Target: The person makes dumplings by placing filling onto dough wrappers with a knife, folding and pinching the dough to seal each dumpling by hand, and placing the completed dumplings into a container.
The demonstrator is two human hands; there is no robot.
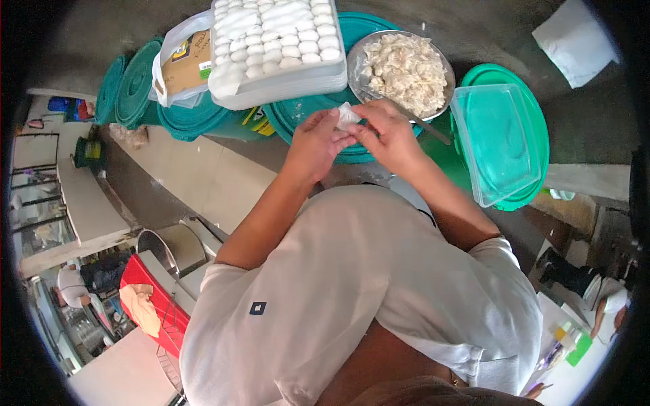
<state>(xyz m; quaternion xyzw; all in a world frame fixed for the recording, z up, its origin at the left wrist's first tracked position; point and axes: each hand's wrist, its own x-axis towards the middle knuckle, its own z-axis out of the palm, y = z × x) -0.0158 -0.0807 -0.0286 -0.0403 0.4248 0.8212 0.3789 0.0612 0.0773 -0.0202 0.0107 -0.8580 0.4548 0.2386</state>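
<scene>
Both hands at one white piece (pixel 348 116), above a teal lid (pixel 292 116).
L hand (pixel 317 141) & R hand (pixel 387 135) pinch it btwn fingertips. Bowl (pixel 357 66) of pale filling (pixel 406 74) just beyond R hand; metal tool (pixel 433 130) nr its rim, can't tell if gripped too. Tray (pixel 291 84) w/ white rounds (pixel 274 42) beyond L hand.

Your left hand (pixel 317 143), one; your right hand (pixel 387 132), one; white piece (pixel 348 116) between them, one. Upper centre: metal bowl (pixel 357 54), one; flat utensil (pixel 434 130), one; white balls (pixel 272 55), dozens. Across the upper frame: round green lids (pixel 137 88), at least five. Right: clear plastic piece (pixel 497 142), one. Upper right: white sheet (pixel 575 42), one.
</scene>
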